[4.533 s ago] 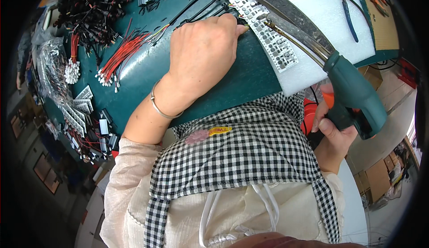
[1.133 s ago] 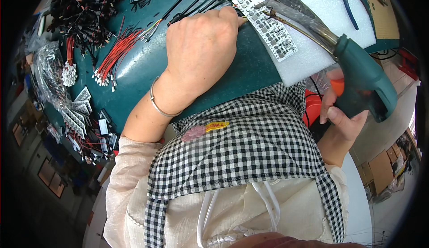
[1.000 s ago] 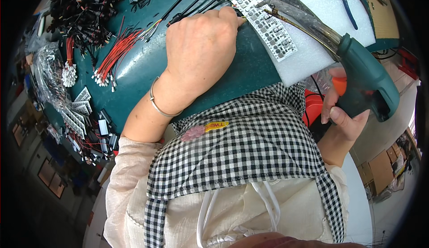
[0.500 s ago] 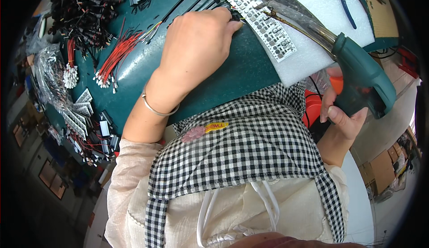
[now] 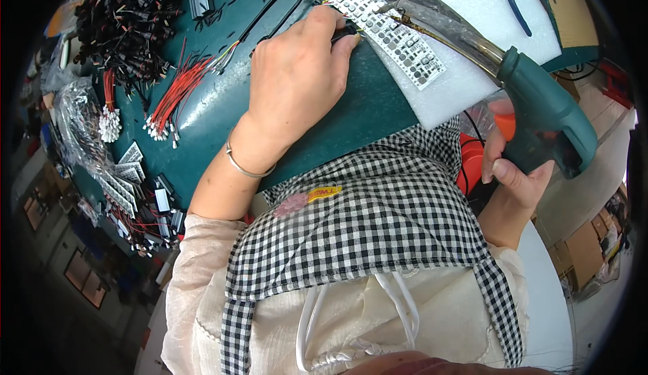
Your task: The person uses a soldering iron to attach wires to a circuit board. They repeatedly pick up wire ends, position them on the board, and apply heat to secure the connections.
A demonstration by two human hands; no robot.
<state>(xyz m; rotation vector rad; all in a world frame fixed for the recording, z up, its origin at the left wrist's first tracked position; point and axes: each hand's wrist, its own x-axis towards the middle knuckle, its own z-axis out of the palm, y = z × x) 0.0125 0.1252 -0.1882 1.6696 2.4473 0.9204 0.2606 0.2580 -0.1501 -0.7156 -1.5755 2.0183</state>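
My left hand (image 5: 297, 71) lies palm down on the dark green mat (image 5: 364, 112), its fingertips pinching a thin black wire (image 5: 270, 10) at the edge of a strip of small white circuit boards (image 5: 391, 31). My right hand (image 5: 516, 166) grips the handle of a teal soldering gun (image 5: 540, 112). Its long metal barrel points up and left, with the tip (image 5: 398, 7) resting over the strip near my left fingertips. The strip lies on a white foam pad (image 5: 466, 10).
A pile of black wired parts (image 5: 128, 10) and bundles of red wires (image 5: 175, 91) lie at the upper left. Plastic bags and small white boards (image 5: 125, 172) line the left edge. Blue-handled pliers (image 5: 513, 0) rest on the foam. A checked apron covers my front.
My left hand has slid slightly up the mat toward the strip. The soldering gun has shifted a little, its tip staying over the boards.
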